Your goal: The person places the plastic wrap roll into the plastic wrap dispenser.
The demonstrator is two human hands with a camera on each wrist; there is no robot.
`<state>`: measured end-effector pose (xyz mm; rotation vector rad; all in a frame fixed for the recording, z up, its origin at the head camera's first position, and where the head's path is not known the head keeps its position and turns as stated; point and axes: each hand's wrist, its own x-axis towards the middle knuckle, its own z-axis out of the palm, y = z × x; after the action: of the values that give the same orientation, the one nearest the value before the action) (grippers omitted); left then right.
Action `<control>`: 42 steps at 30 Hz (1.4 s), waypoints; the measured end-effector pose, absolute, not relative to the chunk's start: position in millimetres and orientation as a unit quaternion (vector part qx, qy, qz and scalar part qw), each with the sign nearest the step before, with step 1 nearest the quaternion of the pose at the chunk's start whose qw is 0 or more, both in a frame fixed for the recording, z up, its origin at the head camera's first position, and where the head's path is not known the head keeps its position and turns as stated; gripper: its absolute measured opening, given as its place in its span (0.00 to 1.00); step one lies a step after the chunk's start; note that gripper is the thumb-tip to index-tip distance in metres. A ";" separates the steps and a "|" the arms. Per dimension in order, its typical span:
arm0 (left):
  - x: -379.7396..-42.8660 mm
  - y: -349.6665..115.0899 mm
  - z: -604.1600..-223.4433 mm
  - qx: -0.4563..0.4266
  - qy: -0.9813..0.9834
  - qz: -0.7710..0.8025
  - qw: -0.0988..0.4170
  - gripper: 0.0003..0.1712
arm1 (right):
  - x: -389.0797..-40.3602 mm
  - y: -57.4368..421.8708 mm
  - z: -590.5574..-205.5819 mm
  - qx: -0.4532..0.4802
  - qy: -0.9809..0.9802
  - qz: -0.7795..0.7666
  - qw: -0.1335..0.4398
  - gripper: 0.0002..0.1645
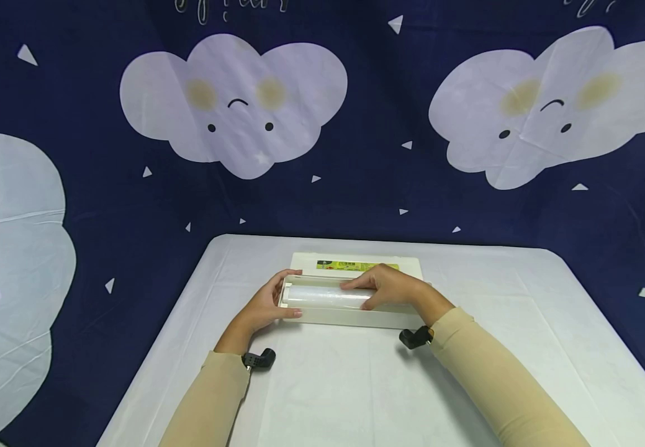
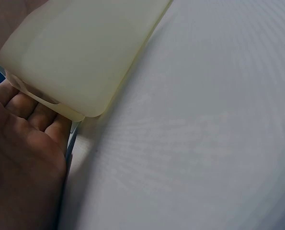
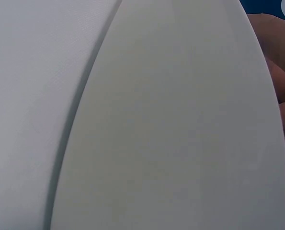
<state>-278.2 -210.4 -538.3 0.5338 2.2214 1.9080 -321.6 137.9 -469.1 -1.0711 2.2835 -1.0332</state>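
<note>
1 roll [image 1: 318, 297] in box [image 1: 344, 318] on table [image 1: 328, 391] (lid [image 1: 344, 257] behind); left hand [image 1: 268, 304] at box's left end, right hand [image 1: 392, 288] on roll.

The end of the roll [image 1: 316, 298] under the right hand [image 1: 392, 287] is covered. Beyond this same hand, the label [image 1: 344, 265] on the lid [image 1: 304, 264] is partly hidden, and its print is too small to read. In the left wrist view, the box [image 2: 85, 62] hides the fingertips of the left hand [image 2: 29, 153]. In the right wrist view, the edge cuts off most of the right hand. Behind both hands, the sleeves [image 1: 210, 397] are cut at the bottom edge.
</note>
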 end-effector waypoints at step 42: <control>-276.8 -210.3 -536.7 0.170 0.750 0.633 0.083 0.58 | -315.2 144.2 -464.4 -0.367 0.821 -0.387 0.203 0.35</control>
<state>-276.8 -210.3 -536.7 0.5068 2.2406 1.8910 -315.2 144.2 -464.4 -1.0246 2.2911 -1.0799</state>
